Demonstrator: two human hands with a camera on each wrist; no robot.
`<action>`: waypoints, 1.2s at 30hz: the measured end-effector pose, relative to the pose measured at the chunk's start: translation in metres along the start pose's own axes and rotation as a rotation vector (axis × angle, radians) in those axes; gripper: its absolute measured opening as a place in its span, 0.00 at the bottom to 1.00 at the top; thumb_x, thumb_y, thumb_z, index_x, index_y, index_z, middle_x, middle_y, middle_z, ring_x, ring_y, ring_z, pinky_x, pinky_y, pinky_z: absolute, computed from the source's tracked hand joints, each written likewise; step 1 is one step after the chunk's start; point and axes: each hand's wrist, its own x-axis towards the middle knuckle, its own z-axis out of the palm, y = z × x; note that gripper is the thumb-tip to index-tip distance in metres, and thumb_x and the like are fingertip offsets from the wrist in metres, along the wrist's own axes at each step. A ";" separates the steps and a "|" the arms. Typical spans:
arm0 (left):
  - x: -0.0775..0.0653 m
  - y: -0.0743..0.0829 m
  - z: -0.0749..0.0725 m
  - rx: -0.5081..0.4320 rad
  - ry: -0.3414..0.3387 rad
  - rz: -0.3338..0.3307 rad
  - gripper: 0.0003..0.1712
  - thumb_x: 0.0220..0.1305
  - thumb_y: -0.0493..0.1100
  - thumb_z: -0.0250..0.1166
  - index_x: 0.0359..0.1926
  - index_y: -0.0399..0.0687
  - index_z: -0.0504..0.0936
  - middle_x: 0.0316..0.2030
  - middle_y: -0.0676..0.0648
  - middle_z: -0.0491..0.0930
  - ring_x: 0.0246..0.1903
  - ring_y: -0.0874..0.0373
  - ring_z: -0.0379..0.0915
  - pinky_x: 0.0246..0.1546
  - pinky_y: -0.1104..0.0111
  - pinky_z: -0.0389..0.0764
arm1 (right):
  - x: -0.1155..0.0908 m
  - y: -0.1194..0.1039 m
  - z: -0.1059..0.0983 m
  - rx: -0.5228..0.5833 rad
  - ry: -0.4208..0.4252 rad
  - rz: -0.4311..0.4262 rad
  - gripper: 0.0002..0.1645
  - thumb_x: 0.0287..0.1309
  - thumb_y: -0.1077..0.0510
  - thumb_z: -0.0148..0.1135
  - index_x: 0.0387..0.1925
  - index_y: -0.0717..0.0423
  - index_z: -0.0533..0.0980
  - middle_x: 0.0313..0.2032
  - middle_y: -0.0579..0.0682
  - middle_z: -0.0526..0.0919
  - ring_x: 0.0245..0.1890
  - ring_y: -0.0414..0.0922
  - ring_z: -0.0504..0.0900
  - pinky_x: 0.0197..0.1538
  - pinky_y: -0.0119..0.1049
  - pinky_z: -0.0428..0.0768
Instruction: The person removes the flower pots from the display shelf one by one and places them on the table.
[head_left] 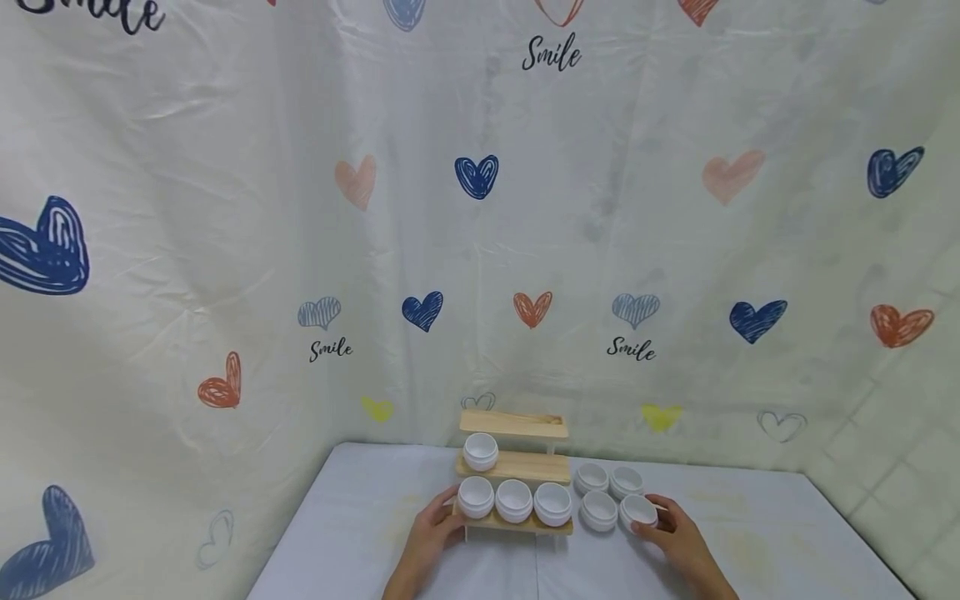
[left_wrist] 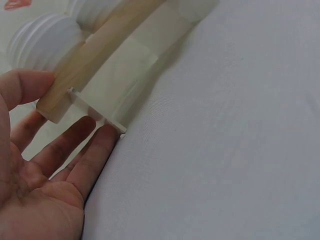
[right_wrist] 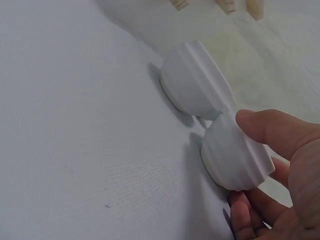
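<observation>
My left hand (head_left: 437, 521) grips the left end of a tiered wooden display stand (head_left: 555, 467). In the left wrist view its thumb lies on the edge of the lowest board (left_wrist: 95, 55), with the other fingers beside and below it near a clear support (left_wrist: 97, 112). Three white ribbed cups stand on that board, the middle one (head_left: 514, 502) between two others; another cup (head_left: 481, 452) sits on the middle board. My right hand (head_left: 675, 533) holds a white cup (right_wrist: 235, 155) between thumb and fingers, close against a neighbouring cup (right_wrist: 195, 80).
Beside the stand on the right, further cups (head_left: 592, 478) are grouped with the held one on the white-covered table (head_left: 360, 500). The top board (head_left: 513, 423) bears no cup. A curtain (head_left: 480, 250) printed with hearts hangs behind the table.
</observation>
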 end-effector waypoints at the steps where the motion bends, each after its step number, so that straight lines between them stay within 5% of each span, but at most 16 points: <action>1: 0.000 0.000 0.000 0.001 0.002 0.000 0.37 0.67 0.46 0.68 0.74 0.44 0.68 0.59 0.36 0.82 0.54 0.52 0.82 0.54 0.59 0.85 | 0.000 0.000 0.000 -0.002 0.000 0.000 0.49 0.55 0.47 0.77 0.71 0.63 0.63 0.62 0.72 0.76 0.48 0.43 0.80 0.41 0.29 0.79; 6: 0.002 -0.002 -0.001 0.002 0.007 0.004 0.37 0.67 0.46 0.68 0.74 0.44 0.68 0.58 0.36 0.82 0.53 0.53 0.83 0.53 0.59 0.86 | -0.002 -0.002 -0.002 -0.028 0.030 -0.007 0.47 0.60 0.45 0.72 0.71 0.64 0.63 0.62 0.72 0.75 0.54 0.53 0.81 0.44 0.29 0.79; 13: 0.003 0.000 0.000 -0.014 0.001 0.013 0.36 0.68 0.42 0.67 0.74 0.43 0.68 0.56 0.37 0.83 0.51 0.54 0.83 0.52 0.61 0.86 | -0.006 -0.012 0.003 0.069 0.153 0.043 0.44 0.67 0.44 0.65 0.71 0.67 0.60 0.66 0.75 0.67 0.66 0.66 0.69 0.57 0.46 0.78; 21: 0.002 -0.002 -0.001 -0.045 -0.015 0.025 0.35 0.68 0.40 0.65 0.74 0.41 0.67 0.54 0.38 0.84 0.50 0.55 0.83 0.52 0.62 0.86 | -0.016 -0.042 0.014 0.133 0.323 -0.004 0.32 0.67 0.55 0.64 0.66 0.62 0.66 0.64 0.65 0.73 0.60 0.54 0.71 0.46 0.22 0.68; 27: 0.002 -0.002 0.000 -0.045 -0.014 0.025 0.35 0.68 0.39 0.65 0.74 0.41 0.67 0.54 0.37 0.84 0.51 0.54 0.83 0.52 0.61 0.86 | -0.024 -0.070 0.016 0.132 0.239 -0.025 0.31 0.67 0.52 0.65 0.66 0.60 0.67 0.65 0.62 0.72 0.60 0.51 0.71 0.43 0.18 0.70; 31: 0.002 -0.002 0.000 -0.045 -0.014 0.026 0.35 0.69 0.39 0.65 0.74 0.40 0.67 0.55 0.37 0.84 0.51 0.54 0.83 0.52 0.61 0.86 | -0.028 -0.087 0.019 0.137 0.152 -0.058 0.31 0.67 0.50 0.67 0.64 0.59 0.69 0.64 0.60 0.74 0.54 0.41 0.75 0.45 0.23 0.76; 36: 0.002 -0.002 0.000 -0.034 -0.011 0.030 0.35 0.68 0.40 0.66 0.74 0.41 0.67 0.55 0.37 0.83 0.51 0.53 0.83 0.53 0.61 0.86 | -0.031 -0.109 0.030 0.129 0.074 -0.171 0.29 0.65 0.53 0.69 0.62 0.58 0.71 0.59 0.58 0.79 0.46 0.30 0.78 0.48 0.26 0.79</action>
